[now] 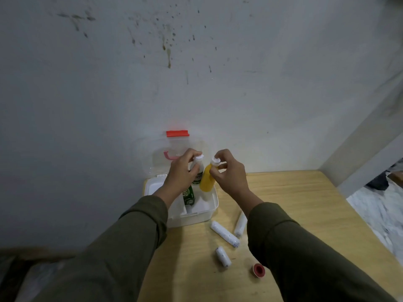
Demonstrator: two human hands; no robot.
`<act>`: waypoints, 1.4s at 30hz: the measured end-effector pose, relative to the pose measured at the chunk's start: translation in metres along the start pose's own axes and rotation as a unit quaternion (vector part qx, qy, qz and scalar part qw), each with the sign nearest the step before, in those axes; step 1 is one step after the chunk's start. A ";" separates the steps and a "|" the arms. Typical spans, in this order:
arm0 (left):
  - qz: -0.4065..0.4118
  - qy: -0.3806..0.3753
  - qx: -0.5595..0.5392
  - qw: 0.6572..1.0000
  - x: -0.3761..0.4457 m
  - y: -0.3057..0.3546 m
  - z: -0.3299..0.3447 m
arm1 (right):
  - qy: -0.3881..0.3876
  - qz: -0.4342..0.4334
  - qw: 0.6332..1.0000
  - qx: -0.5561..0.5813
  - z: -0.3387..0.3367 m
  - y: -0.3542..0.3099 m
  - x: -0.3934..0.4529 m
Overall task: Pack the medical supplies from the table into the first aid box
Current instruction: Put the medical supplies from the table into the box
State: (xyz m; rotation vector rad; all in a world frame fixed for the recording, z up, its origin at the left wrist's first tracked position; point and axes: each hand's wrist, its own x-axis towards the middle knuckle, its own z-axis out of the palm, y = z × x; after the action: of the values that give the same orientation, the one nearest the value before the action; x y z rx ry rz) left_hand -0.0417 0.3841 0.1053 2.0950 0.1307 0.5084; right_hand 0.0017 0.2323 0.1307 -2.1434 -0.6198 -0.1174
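A white first aid box [209,211] stands open at the table's far left, its clear lid [157,158] with a red latch leaning on the wall. My left hand [182,173] grips a white bottle with a green label [197,171] by its neck, over the box. My right hand [229,173] pinches the white cap of a yellow bottle [207,180], which hangs over the box beside the other. A green packet [188,197] lies inside the box. Three white bandage rolls [224,233] and a red-cored tape roll [258,268] lie on the table.
The wooden table [294,192] meets a stained grey wall at the back. Its right edge drops off beside a white ledge [359,162] and a pale patterned floor. Left of the table lies dark clutter, low down.
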 end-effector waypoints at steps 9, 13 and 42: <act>-0.028 -0.058 -0.031 0.997 0.002 -0.021 0.007 | -0.057 0.021 0.998 -0.033 0.013 0.011 -0.008; -0.040 -0.078 -0.030 0.996 0.002 -0.031 0.009 | -0.059 0.023 0.997 -0.035 0.016 0.016 -0.009; -0.056 -0.160 0.004 0.985 0.006 -0.057 0.024 | -0.116 -0.016 0.982 -0.148 0.042 0.056 -0.014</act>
State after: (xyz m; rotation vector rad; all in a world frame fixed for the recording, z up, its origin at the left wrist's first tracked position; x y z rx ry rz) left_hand -0.0209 0.3986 0.0483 2.1339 0.0621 0.1000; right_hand 0.0097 0.2319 0.0601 -2.4580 -0.8135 0.0274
